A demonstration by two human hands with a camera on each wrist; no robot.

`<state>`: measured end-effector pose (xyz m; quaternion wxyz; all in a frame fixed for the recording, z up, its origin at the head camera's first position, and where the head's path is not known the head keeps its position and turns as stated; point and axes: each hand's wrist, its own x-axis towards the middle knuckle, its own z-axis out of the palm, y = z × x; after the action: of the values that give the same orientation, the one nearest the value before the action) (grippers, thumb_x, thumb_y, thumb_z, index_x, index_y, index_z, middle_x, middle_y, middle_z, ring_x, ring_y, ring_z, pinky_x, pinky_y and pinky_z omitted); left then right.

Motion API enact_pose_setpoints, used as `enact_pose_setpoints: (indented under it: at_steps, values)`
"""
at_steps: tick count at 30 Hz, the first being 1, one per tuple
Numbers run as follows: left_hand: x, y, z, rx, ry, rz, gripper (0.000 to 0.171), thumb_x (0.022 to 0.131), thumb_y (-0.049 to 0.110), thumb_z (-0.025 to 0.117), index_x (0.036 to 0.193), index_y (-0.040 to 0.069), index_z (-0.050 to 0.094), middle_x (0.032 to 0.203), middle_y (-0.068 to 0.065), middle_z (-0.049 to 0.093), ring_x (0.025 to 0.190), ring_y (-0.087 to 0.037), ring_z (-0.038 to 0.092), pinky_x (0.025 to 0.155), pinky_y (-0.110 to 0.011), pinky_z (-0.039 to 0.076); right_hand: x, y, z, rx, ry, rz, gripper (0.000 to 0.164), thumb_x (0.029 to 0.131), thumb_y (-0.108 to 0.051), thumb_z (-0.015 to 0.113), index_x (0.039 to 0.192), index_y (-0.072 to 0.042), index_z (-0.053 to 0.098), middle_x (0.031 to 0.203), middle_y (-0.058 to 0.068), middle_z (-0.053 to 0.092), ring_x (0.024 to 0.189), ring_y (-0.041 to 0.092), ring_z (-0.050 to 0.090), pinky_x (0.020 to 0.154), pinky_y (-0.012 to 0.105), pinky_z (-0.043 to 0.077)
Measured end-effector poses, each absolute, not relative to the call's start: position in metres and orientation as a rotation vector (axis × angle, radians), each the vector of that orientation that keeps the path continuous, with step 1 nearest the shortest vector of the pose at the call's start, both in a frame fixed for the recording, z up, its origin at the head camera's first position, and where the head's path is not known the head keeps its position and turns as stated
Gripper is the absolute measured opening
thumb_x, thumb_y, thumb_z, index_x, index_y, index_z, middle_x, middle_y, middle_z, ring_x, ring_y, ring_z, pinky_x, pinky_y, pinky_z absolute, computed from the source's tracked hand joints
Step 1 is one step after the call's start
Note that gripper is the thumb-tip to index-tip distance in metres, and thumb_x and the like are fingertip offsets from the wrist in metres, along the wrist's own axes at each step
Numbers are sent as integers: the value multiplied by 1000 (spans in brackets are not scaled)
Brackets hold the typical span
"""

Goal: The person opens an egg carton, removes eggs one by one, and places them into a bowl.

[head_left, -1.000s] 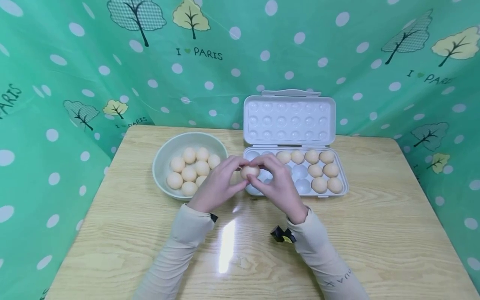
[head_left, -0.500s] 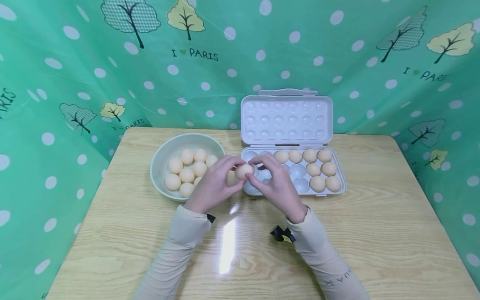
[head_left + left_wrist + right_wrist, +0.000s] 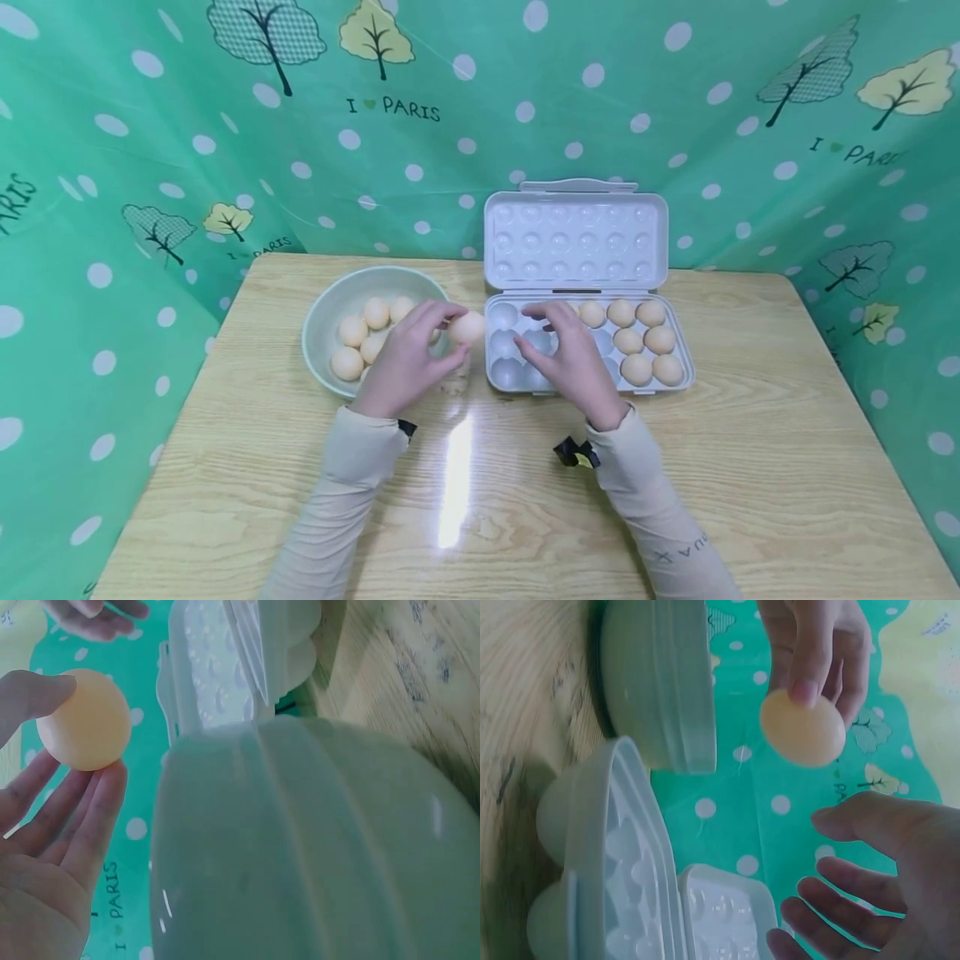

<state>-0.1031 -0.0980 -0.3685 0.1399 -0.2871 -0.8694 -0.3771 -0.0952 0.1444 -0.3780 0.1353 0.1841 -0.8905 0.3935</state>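
Over wood-grained bench: smooth oval egg pinched in left grip; right grip spread wide above pale, round-celled carton.

Right fingers now off the egg

Bowl — left of egg carton

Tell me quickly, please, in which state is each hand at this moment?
Left hand: holding one egg in a pinch.
Right hand: open, holding nothing.
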Motion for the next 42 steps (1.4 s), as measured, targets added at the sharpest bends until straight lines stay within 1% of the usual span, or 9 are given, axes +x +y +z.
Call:
enact_pose_setpoints:
  at_steps: [3, 6, 12, 20, 25, 31, 39, 42]
  values:
    - [-104, -101, -367, -804, -2513, -1095, 41, 83, 10, 77, 120, 4, 62, 112, -7, 65, 104, -20, 63, 91, -35, 55, -99, 149, -380, 504, -2602, 1107, 33, 89, -12, 73, 119, -3, 62, 118, 12, 60, 107, 28, 58, 93, 43, 52]
    - [-105, -105, -367, -760, -2527, -1100, 39, 83, 10, 77, 120, 4, 62, 113, -7, 65, 105, -21, 63, 94, -34, 54, -104, 153, -382, 487, -2636, 1052, 33, 89, -12, 72, 119, -2, 61, 119, 13, 58, 107, 29, 57, 93, 43, 52]
    - [-107, -109, -370, -705, -2542, -1063, 37, 84, 10, 76, 118, 4, 63, 113, -8, 65, 106, -22, 62, 95, -35, 53, -110, 160, -386, 447, -2705, 961, 36, 89, -13, 73, 120, -1, 60, 127, 17, 55, 119, 32, 54, 101, 46, 50]
    - [-111, -119, -370, -614, -2581, -1005, 36, 84, 10, 77, 118, 5, 63, 114, -8, 64, 106, -23, 62, 95, -37, 53, -116, 169, -389, 396, -2757, 916, 40, 87, -9, 74, 122, 3, 60, 132, 20, 53, 125, 36, 49, 108, 48, 44]
    - [-111, -126, -370, -547, -2639, -989, 36, 85, 11, 77, 117, 6, 63, 114, -7, 64, 107, -23, 62, 95, -38, 52, -117, 175, -390, 391, -2778, 892, 40, 89, -8, 71, 125, 5, 59, 137, 21, 51, 131, 38, 45, 110, 49, 42]
    - [-113, -130, -372, -502, -2739, -984, 37, 86, 10, 76, 119, 4, 61, 117, -10, 63, 111, -26, 59, 99, -42, 50, -119, 181, -391, 373, -2836, 870, 43, 91, -10, 69, 129, 5, 57, 144, 22, 46, 137, 39, 40, 112, 51, 40]
    - [-114, -129, -373, -477, -2819, -951, 38, 87, 10, 74, 121, 3, 61, 119, -11, 62, 111, -28, 59, 99, -44, 50, -121, 185, -395, 370, -2861, 822, 40, 91, -7, 66, 128, 6, 58, 141, 24, 49, 136, 41, 41, 114, 53, 38]
    - [-115, -128, -375, -466, -2856, -951, 38, 88, 10, 73, 123, 3, 60, 119, -12, 62, 108, -27, 60, 97, -43, 51, -121, 186, -397, 367, -2882, 829, 39, 91, -7, 64, 128, 7, 58, 140, 25, 49, 135, 41, 41, 115, 52, 36]
